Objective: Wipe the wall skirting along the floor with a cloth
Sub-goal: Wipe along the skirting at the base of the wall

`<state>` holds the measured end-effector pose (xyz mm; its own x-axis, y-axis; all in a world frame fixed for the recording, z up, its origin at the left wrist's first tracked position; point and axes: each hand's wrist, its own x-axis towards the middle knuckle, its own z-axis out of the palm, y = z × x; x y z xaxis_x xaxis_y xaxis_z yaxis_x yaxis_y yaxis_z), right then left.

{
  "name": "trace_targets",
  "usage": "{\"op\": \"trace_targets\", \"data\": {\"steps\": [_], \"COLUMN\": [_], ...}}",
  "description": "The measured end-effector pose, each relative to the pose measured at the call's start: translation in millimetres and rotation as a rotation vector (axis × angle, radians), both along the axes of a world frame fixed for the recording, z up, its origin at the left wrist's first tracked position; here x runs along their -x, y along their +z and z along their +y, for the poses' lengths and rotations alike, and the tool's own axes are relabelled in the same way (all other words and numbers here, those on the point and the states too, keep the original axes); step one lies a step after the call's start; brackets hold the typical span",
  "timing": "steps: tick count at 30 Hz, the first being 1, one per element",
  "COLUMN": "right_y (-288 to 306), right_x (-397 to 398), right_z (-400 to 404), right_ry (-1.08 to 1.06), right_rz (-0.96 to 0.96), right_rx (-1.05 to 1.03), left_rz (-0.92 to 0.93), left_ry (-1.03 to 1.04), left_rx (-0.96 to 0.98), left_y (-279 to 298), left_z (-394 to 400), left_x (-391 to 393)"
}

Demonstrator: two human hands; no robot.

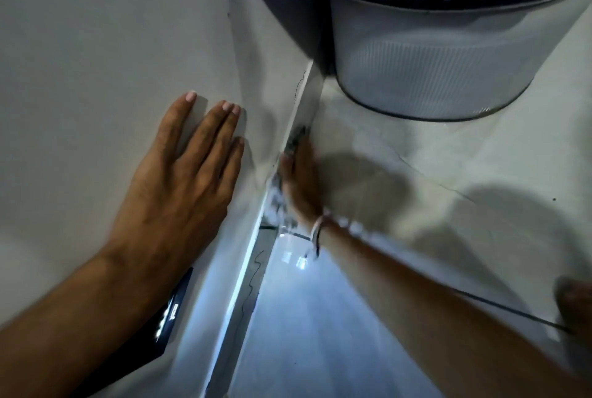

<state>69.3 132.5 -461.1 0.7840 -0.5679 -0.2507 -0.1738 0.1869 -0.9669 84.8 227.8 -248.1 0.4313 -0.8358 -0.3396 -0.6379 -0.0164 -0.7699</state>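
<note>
The right hand (pixel 299 178) is pressing a pale, crumpled cloth (pixel 280 197) flat against the skirting (pixel 302 99), fingers laid together along the strip and not curled into a fist; the blur there suggests the hand is moving, so how firmly the cloth is being pinned cannot be told. The left hand (pixel 179 179) is lying open and empty on the wall (pixel 96 45) above the skirting, fingers spread, seemingly bracing the body. The skirting is running from the bottom of the frame up toward a white bin (pixel 432 70) with a blue lid, which is standing on the floor (pixel 448 173) close to the skirting's far end. The likeliest trouble is the cloth slipping out from under flat fingers, since nothing is gripping it, leaving bare skin rubbing the strip. Pushing on toward the bin, the knuckles could be knocking it or stopping short, leaving the stretch of skirting behind it unwiped. A dark patch on the skirting just ahead of the fingertips may be smearing rather than lifting if the cloth is already soiled. The bracing palm could also be marking the wall above the skirting
</note>
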Motion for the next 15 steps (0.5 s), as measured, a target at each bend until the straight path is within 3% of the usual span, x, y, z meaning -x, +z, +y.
{"op": "trace_targets", "data": {"steps": [3,5,8,12,15], "right_y": [2,0,1,-5,-2], "right_x": [-54,-62,-27,82,98], "right_z": [-84,-93,-34,100,120], "right_ry": [-0.057,-0.072,-0.084,0.121,0.174], "right_rz": [0.041,0.052,-0.034,0.075,0.105], "right_rx": [-0.092,-0.072,0.094,0.181,0.197], "left_rz": [0.012,0.013,-0.005,0.008,-0.025], "left_ry": [-0.027,-0.024,0.019,-0.006,-0.021], "left_rx": [0.03,0.022,-0.014,-0.002,0.075], "left_y": [-2,-2,-4,-3,3], "left_z": [3,3,3,8,18], "left_x": [-2,1,0,0,6]}}
